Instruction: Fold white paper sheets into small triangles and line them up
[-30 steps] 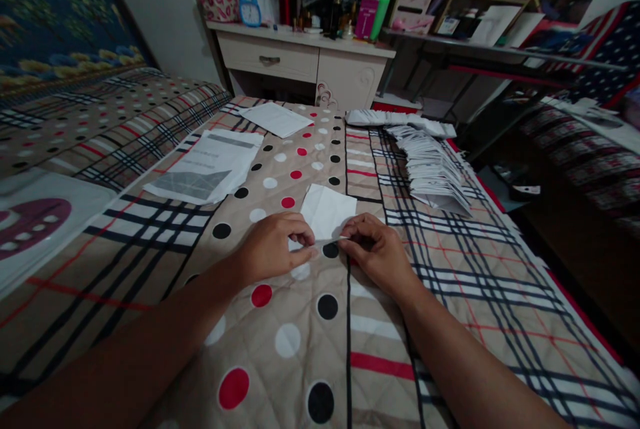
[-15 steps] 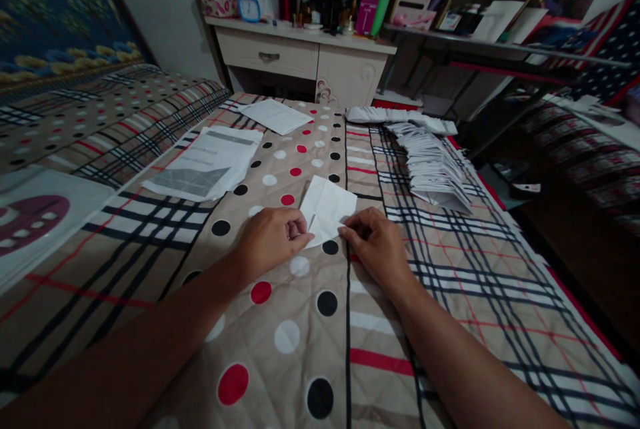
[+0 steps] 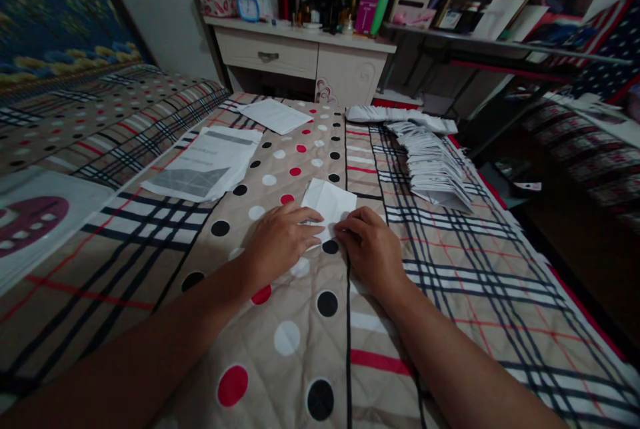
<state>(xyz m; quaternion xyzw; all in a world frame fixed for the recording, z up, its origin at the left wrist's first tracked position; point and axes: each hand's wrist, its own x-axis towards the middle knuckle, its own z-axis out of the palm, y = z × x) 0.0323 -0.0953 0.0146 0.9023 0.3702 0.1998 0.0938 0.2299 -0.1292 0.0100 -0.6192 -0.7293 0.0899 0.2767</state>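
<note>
A small folded white paper (image 3: 333,201) lies on the polka-dot bedspread in front of me. My left hand (image 3: 281,237) rests over its lower left part, fingers stretched out across it and apart from one another. At the lower right edge, my right hand (image 3: 373,246) pinches the paper between thumb and bent fingers. The lower part of the sheet is partly hidden under the fingers.
Fanned folded papers (image 3: 435,166) lie at the right, with another row of papers (image 3: 400,116) behind them. Printed white packets (image 3: 207,162) and a white sheet (image 3: 275,116) lie at the left. A dresser (image 3: 270,56) stands beyond the bed.
My left hand has shifted right and its fingers have straightened over the paper. My right hand has moved slightly left along the paper's lower edge.
</note>
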